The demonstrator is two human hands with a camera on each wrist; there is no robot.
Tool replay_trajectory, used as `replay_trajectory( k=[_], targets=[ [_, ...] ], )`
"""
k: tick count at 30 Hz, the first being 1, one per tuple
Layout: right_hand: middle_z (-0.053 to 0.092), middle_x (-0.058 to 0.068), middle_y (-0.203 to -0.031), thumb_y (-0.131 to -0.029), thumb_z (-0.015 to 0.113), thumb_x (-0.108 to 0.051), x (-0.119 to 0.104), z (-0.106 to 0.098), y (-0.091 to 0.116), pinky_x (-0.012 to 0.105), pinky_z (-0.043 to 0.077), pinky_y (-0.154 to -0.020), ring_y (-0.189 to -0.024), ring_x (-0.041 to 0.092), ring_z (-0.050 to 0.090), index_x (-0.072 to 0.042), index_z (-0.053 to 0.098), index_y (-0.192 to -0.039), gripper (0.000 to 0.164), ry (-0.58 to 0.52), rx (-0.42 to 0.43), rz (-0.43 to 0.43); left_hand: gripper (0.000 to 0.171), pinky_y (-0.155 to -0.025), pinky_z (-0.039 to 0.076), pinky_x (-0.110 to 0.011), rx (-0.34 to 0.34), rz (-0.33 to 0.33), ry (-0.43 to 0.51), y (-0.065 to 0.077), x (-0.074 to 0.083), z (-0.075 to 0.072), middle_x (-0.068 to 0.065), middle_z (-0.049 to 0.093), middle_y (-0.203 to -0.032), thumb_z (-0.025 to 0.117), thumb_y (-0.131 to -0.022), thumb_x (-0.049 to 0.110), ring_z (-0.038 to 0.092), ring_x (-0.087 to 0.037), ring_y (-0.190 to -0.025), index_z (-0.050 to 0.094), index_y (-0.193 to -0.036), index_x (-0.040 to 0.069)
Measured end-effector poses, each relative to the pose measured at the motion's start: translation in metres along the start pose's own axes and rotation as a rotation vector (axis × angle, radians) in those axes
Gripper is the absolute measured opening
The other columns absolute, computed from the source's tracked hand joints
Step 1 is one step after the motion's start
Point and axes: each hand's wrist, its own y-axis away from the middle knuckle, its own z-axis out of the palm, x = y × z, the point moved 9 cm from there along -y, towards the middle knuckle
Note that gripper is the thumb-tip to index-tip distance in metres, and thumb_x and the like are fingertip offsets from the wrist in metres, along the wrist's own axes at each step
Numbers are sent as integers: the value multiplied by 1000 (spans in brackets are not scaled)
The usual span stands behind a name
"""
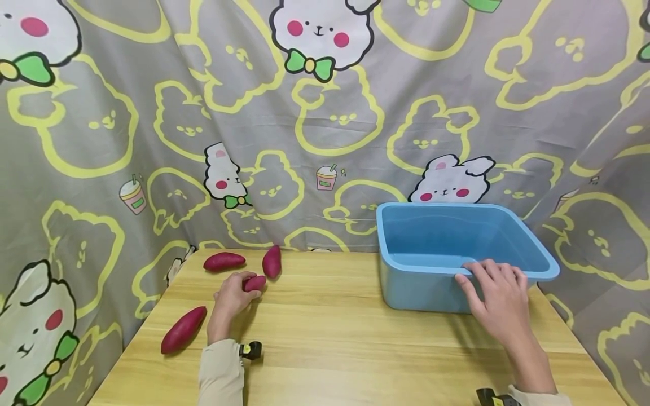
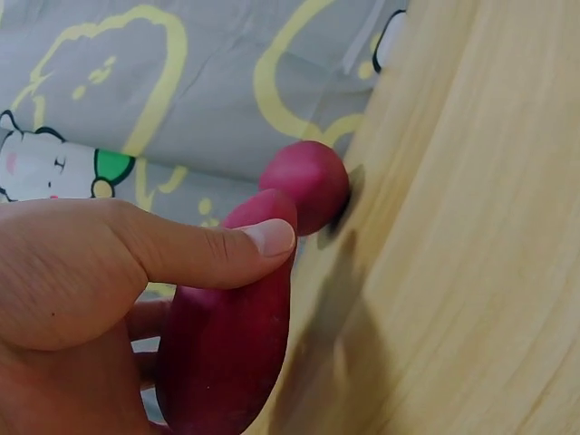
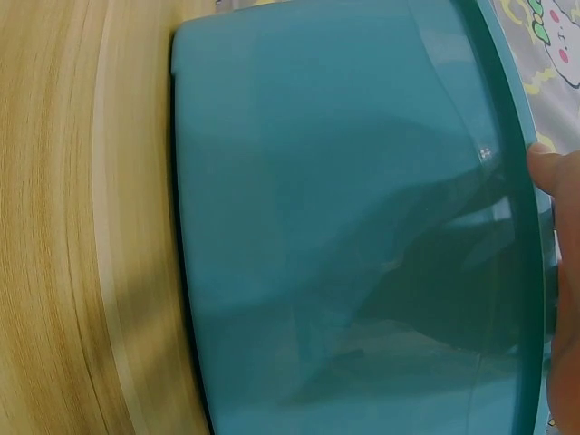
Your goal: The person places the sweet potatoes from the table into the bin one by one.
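My left hand (image 1: 229, 301) grips a purple-red sweet potato (image 1: 255, 283) on the left part of the table. In the left wrist view, the thumb presses on the upper side of that sweet potato (image 2: 231, 353), and the other fingers are partly hidden behind it. Just beyond lies another sweet potato (image 1: 272, 262), seen end-on in the left wrist view. My right hand (image 1: 503, 301) holds the near rim of a blue plastic tub (image 1: 421, 287), with the thumb on the outer side and fingers reaching over the edge. The tub stands upright.
Two more sweet potatoes lie on the left, one near the back (image 1: 224, 261) and a larger one (image 1: 184, 330) closer to the front. Behind the wooden table (image 1: 325, 338) hangs a grey patterned curtain (image 1: 350, 169), which also covers both sides.
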Motion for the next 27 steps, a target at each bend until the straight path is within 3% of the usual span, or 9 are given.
replay_trajectory(
  k=[7, 27],
  targets=[
    [64, 16, -104, -97, 69, -31, 1, -1, 1, 68, 25, -98, -103, 43, 50, -8, 68, -111, 27, 1, -5, -3, 51, -86, 38, -64, 13, 16, 18, 4, 7, -7, -25, 60, -131, 82, -87, 15, 59, -43, -112, 65, -134, 5],
    [65, 16, -103, -96, 70, -29, -1, -2, 1, 68, 26, -97, -102, 42, 50, -8, 69, -111, 26, 5, 5, -11, 51, -86, 42, -60, 84, 102, 43, 11, 33, -29, -23, 60, -131, 82, -88, 17, 60, -42, -108, 65, -134, 6]
  ],
)
